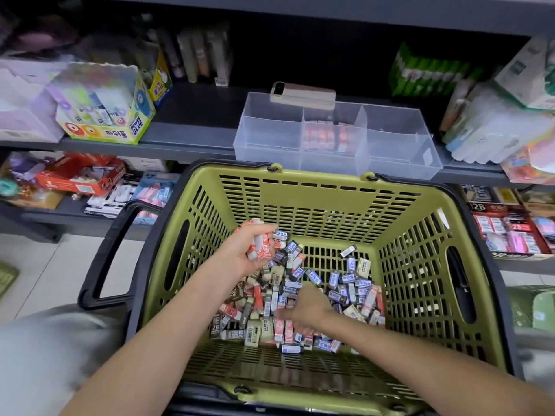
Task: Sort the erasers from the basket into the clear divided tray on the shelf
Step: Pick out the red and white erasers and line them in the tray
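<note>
A green basket [318, 199] with black handles sits below the shelf and holds a pile of erasers [345, 283] in red, blue, brown and cream sleeves. My left hand [249, 253] is raised above the pile's left side and grips a bunch of red-sleeved erasers [260, 246]. My right hand [306, 304] is down in the middle of the pile, fingers curled among the erasers; what it holds is hidden. The clear divided tray [270, 136] stands on the shelf behind the basket. Its middle compartment holds red-sleeved erasers [326, 136].
A phone [303, 93] lies on the tray's back rim. A glue box [105, 115] stands at the shelf's left, wrapped packs [495, 127] at its right. Lower shelves on both sides carry stationery boxes [510, 232].
</note>
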### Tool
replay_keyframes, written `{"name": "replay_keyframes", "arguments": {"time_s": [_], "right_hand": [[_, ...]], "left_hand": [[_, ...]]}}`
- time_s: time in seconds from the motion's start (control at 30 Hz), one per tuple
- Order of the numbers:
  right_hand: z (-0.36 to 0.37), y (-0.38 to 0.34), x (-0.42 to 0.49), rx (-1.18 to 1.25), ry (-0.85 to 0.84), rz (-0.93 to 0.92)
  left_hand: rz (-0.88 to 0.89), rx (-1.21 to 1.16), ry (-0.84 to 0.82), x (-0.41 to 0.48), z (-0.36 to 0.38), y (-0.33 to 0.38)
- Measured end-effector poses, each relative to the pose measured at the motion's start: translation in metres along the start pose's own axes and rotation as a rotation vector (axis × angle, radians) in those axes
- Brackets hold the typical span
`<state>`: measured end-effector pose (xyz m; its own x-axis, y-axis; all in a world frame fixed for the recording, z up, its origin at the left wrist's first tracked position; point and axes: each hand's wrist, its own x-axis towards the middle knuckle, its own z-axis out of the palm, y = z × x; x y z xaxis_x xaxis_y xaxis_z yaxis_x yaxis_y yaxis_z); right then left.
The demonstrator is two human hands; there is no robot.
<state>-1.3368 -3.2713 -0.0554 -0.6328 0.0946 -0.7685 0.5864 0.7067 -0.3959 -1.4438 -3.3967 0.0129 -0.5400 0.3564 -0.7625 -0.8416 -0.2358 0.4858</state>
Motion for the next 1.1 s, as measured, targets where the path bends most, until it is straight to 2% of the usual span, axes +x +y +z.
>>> {"name": "replay_keyframes", "arguments": {"time_s": [0.1, 0.17, 0.23, 0.37, 0.43, 0.6, 0.77, 0.83, 0.93, 1.03, 1.1], "right_hand": [[0.011, -0.006, 0.005, -0.266, 0.169, -0.055], [0.019, -0.008, 0.007, -0.318, 0.216, -0.075], [0.02, -0.008, 0.009, -0.247, 0.185, -0.057], [0.001, -0.002, 0.014, 0.098, 0.103, 0.048], [-0.014, 0.002, 0.016, 0.188, 0.106, 0.047], [-0.018, 0.003, 0.012, 0.141, -0.005, 0.015], [0.007, -0.001, 0.01, -0.149, 0.136, -0.048], [0.014, -0.004, 0.01, -0.154, 0.199, -0.053], [0.019, -0.01, 0.012, -0.137, 0.188, -0.027], [0.011, -0.01, 0.013, -0.013, 0.085, 0.022], [-0.008, -0.006, 0.008, 0.264, -0.01, 0.048]], "left_hand": [[0.026, 0.058, 0.009, 0.002, 0.001, 0.0], [0.035, 0.098, 0.013, 0.004, 0.001, -0.001], [0.046, 0.16, 0.025, 0.005, 0.001, -0.002], [0.049, 0.215, 0.078, 0.006, 0.001, -0.005], [0.039, 0.235, 0.079, 0.007, 0.002, -0.005], [0.025, 0.261, 0.073, 0.007, 0.001, -0.006], [0.044, 0.268, 0.076, 0.008, 0.0, -0.005], [0.037, 0.277, 0.069, 0.009, 0.0, -0.007], [0.026, 0.296, 0.05, 0.01, 0.0, -0.008], [0.034, 0.309, 0.049, 0.01, -0.001, -0.009], [0.032, 0.328, 0.027, 0.007, 0.001, -0.009]]}}
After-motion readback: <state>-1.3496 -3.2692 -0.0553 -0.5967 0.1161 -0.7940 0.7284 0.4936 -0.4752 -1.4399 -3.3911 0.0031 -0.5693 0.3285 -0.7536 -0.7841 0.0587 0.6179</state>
